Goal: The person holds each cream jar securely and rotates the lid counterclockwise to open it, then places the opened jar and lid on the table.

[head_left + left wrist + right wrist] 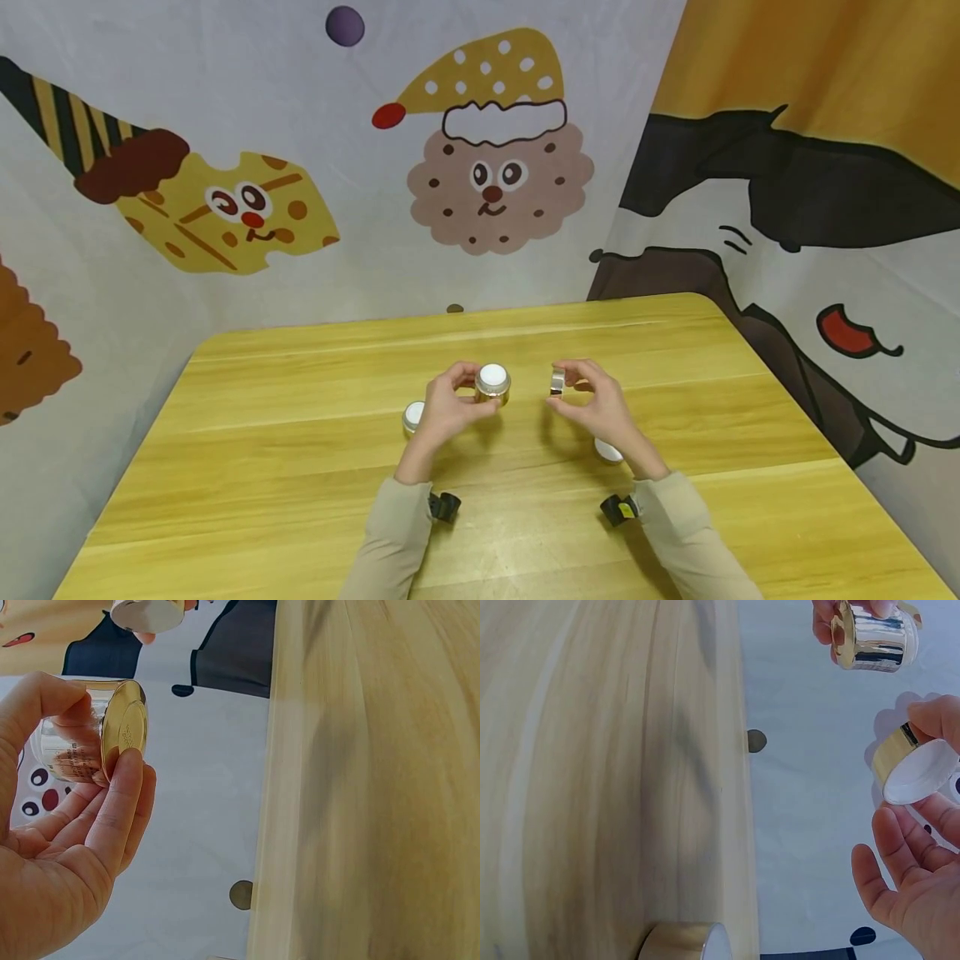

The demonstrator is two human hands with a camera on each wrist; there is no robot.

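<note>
My left hand (444, 410) holds a shiny gold cream jar (492, 383) above the table, its white top facing up. Thumb and fingertips grip its side and gold base (135, 712). To the right, my right hand (604, 410) pinches a gold jar lid (557, 382) by its edge, tilted on its side. The lid's white inside (922, 776) shows in the right wrist view. Jar and lid are apart, at about the same height. A second jar (413, 415), white on top, stands beside the left hand, partly hidden by it. Another lid (608, 451) lies under the right wrist.
The wooden table (300, 500) runs back to a hanging cloth (360, 250) printed with cartoon figures. Dark wrist cameras (445, 507) are strapped at both cuffs.
</note>
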